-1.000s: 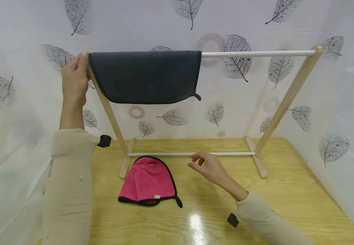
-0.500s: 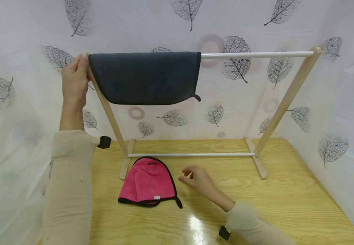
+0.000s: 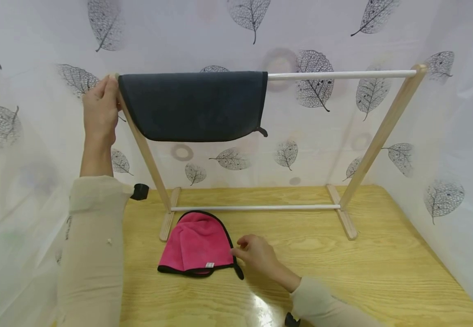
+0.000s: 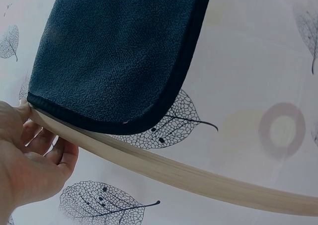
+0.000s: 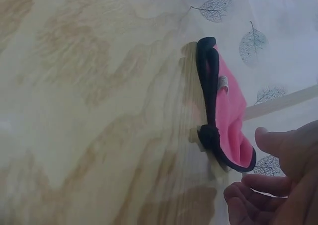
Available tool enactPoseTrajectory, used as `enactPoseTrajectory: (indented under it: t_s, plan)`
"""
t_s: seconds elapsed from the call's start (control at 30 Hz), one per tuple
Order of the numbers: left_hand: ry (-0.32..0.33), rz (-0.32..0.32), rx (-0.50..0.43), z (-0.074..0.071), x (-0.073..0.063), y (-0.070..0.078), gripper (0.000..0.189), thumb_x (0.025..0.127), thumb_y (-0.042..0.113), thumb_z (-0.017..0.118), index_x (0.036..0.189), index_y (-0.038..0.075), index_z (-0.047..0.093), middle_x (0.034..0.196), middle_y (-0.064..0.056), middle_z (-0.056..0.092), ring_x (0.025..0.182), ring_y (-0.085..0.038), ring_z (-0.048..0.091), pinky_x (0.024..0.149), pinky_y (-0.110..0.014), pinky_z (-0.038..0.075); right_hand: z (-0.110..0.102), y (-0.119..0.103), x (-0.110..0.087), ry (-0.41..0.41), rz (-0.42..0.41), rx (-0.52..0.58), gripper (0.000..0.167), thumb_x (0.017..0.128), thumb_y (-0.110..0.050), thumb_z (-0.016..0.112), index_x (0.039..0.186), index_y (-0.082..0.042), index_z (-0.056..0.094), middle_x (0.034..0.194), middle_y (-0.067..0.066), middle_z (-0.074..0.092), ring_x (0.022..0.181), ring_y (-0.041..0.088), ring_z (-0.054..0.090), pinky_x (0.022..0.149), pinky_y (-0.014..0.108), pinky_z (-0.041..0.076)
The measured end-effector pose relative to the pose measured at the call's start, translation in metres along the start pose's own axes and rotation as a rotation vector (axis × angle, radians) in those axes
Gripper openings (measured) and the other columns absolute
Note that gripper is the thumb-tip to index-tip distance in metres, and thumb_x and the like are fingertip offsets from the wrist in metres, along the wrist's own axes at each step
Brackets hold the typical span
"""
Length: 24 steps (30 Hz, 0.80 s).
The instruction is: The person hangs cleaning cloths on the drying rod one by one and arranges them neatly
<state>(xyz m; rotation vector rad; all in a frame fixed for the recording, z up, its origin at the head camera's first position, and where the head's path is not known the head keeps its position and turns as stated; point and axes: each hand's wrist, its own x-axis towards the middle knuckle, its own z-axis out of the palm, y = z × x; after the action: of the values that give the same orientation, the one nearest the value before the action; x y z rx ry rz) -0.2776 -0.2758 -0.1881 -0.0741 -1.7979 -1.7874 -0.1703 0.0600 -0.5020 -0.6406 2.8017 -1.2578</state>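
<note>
My left hand [image 3: 100, 109] grips the top of the rack's left wooden post [image 4: 149, 163], right beside the end of a dark blue-grey cloth. That black-edged cloth [image 3: 195, 106] hangs folded over the left half of the white top rod [image 3: 342, 74], a small loop at its lower right corner. On the table below lies a crumpled pink cloth [image 3: 199, 240] with black edging, a white tag and a black loop. Fingers loosely bent and holding nothing, my right hand [image 3: 258, 255] hovers at its right edge. The right wrist view shows the thumb and fingers apart beside the pink cloth [image 5: 229, 115].
The wooden rack stands at the back of the table [image 3: 383, 263], with a white lower rod [image 3: 256, 208] near the tabletop and a right post [image 3: 383, 136]. A leaf-printed sheet [image 3: 236, 27] hangs close behind and at both sides.
My right hand has moved down and left from near the lower rod to the pink cloth's right edge. The left hand keeps its grip on the post, and both cloths have stayed put.
</note>
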Motion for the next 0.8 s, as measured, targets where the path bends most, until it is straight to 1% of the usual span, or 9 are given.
enactPoseTrajectory:
  t_s: [0.1, 0.23, 0.33, 0.5, 0.57, 0.7, 0.8]
  plan:
    - [0.004, 0.0, 0.01, 0.0, 0.0, 0.0, 0.039, 0.106, 0.033, 0.059, 0.136, 0.01, 0.068, 0.095, 0.001, 0.063, 0.086, -0.011, 0.061, 0.096, -0.028, 0.046, 0.005, 0.0, -0.001, 0.009, 0.002, -0.025, 0.037, 0.089, -0.031, 0.082, 0.106, 0.002, 0.076, 0.094, 0.007, 0.074, 0.085, 0.02, 0.07, 0.072, 0.038, 0.059]
    - [0.005, 0.003, 0.019, 0.0, 0.0, -0.001, 0.037, 0.106, 0.034, 0.059, 0.133, 0.01, 0.07, 0.093, 0.001, 0.062, 0.085, -0.011, 0.061, 0.094, -0.028, 0.045, 0.01, 0.0, -0.002, 0.031, 0.001, -0.064, 0.039, 0.086, -0.032, 0.084, 0.106, 0.001, 0.077, 0.092, 0.004, 0.072, 0.083, 0.018, 0.068, 0.069, 0.038, 0.058]
    - [0.005, 0.002, 0.025, -0.001, 0.0, -0.001, 0.037, 0.106, 0.035, 0.059, 0.132, 0.011, 0.07, 0.093, 0.001, 0.062, 0.086, -0.011, 0.06, 0.095, -0.028, 0.045, 0.013, -0.001, -0.002, 0.04, 0.005, -0.092, 0.038, 0.084, -0.033, 0.086, 0.102, -0.001, 0.078, 0.087, 0.001, 0.069, 0.079, 0.015, 0.065, 0.065, 0.036, 0.056]
    - [0.001, -0.002, 0.025, 0.0, 0.0, -0.001, 0.042, 0.106, 0.035, 0.058, 0.139, 0.01, 0.066, 0.098, 0.001, 0.063, 0.09, -0.011, 0.061, 0.1, -0.029, 0.045, 0.017, -0.003, -0.002, 0.045, 0.014, -0.149, 0.036, 0.081, -0.037, 0.088, 0.093, -0.005, 0.077, 0.079, -0.003, 0.057, 0.069, 0.01, 0.053, 0.055, 0.032, 0.047]
    - [0.004, -0.012, 0.024, 0.0, -0.001, -0.001, 0.043, 0.106, 0.035, 0.059, 0.142, 0.01, 0.064, 0.101, 0.001, 0.063, 0.092, -0.011, 0.061, 0.103, -0.03, 0.044, 0.02, -0.002, -0.003, 0.053, 0.008, -0.186, 0.037, 0.08, -0.039, 0.089, 0.093, -0.006, 0.076, 0.077, -0.004, 0.053, 0.065, 0.01, 0.051, 0.053, 0.031, 0.045]
    - [0.01, -0.018, 0.031, 0.0, -0.001, 0.0, 0.043, 0.106, 0.035, 0.059, 0.141, 0.01, 0.064, 0.101, 0.002, 0.063, 0.092, -0.011, 0.061, 0.103, -0.03, 0.044, 0.026, -0.001, -0.004, 0.09, -0.015, -0.275, 0.039, 0.077, -0.04, 0.091, 0.093, -0.007, 0.076, 0.078, -0.005, 0.051, 0.063, 0.011, 0.054, 0.051, 0.032, 0.046]
    - [0.011, -0.011, 0.031, 0.0, 0.0, -0.001, 0.04, 0.106, 0.035, 0.059, 0.138, 0.011, 0.067, 0.098, 0.002, 0.062, 0.09, -0.011, 0.06, 0.1, -0.03, 0.044, 0.029, -0.002, -0.005, 0.114, -0.023, -0.306, 0.04, 0.075, -0.039, 0.091, 0.095, -0.008, 0.076, 0.079, -0.004, 0.052, 0.065, 0.013, 0.058, 0.051, 0.034, 0.048]
